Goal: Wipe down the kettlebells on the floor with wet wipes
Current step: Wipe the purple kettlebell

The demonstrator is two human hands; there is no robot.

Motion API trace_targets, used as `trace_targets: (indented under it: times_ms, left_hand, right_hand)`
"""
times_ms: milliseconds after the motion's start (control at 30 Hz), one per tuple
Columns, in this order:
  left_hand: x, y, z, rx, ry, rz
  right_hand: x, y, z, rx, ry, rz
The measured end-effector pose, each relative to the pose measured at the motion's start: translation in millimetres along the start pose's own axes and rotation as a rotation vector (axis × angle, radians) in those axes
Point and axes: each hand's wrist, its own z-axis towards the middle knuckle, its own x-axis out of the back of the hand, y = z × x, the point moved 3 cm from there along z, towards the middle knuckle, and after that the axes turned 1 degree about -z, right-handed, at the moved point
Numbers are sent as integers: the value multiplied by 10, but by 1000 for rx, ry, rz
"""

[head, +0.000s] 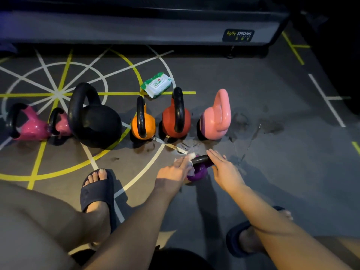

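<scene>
Your left hand (175, 172) lies with fingers nearly straight, pressing a crumpled white wet wipe (190, 162) against the left end of the black handle of the small purple kettlebell (198, 172), which stands on the floor (282, 182) just ahead of your feet. Your right hand (224, 168) is open too, its straight fingers laid along the right end of that handle; its thumb is hidden. The purple body is round and glossy, and the handle looks smooth and dark. From 9 to 1 o'clock of it runs a row of 6 more bells: 2 shiny magenta kettlebells (33, 129) tipped toward each other, a large matte black kettlebell (95, 123), an orange kettlebell (145, 127) and a red kettlebell (175, 119) with black handles, and an all-pink glossy kettlebell (216, 117). The floor is dark rubbery matting painted with yellow and white lines, and wet patches (272, 125) spread at 1 to 2 o'clock. Open floor lies to 3 o'clock. At 11 o'clock, behind the row, sits a soft green-and-white pack of wet wipes (156, 84), its flap closed. A low dark frame (136, 30) with a label edges the far side at 12 o'clock. Your dark slides sit at 8 o'clock (95, 190) and 5 o'clock (235, 238).
</scene>
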Motion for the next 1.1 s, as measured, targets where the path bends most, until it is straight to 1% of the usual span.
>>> trace_targets:
  times_ms: [67,167,267,367,433,533,600,667,733,767,800,867,933,1000,1067,1100]
  left_hand:
    - [85,26,14,68,-28,15]
    - [38,200,11,110,-1,-72]
    - [-73,275,1,82,19,-177]
    - [-129,125,-18,103,53,-273]
    - [-174,5,-75,132,34,-200]
    - [-284,-138,-155,268,-4,-55]
    - [-318,-151,-121,305,-10,-72]
    - [-364,-59,-34,253,62,-171]
    - [-371,122,18,67,214,-315]
    - [-382,180,42,-27,273,-346]
    - [-410,192,54,-83,313,-366]
    - [-459,126,41,-93,340,-396]
    - [-497,27,3,-8,312,-397]
    - [-523,-26,-46,157,223,-394]
    - [-543,-16,-80,277,95,-539]
    - [-541,26,-85,277,71,-601]
  right_hand:
    - [37,0,38,-53,-38,-54]
    - [82,-30,93,-143,-121,-162]
    - [71,-66,145,-154,-133,-231]
    - [67,-102,191,-167,-148,-249]
    - [59,-132,196,-176,-156,-259]
    - [48,-141,196,-190,-159,-253]
    - [56,-135,204,-193,-160,-265]
    - [74,-139,220,-191,-168,-280]
    - [88,-149,225,-187,-164,-289]
    - [90,-155,223,-189,-162,-293]
    - [83,-159,218,-191,-161,-300]
    - [66,-175,204,-191,-158,-307]
    - [43,-191,196,-196,-143,-317]
    - [14,-192,199,-210,-138,-331]
    - [-2,-183,205,-217,-124,-337]
    - [-1,-178,213,-220,-118,-335]
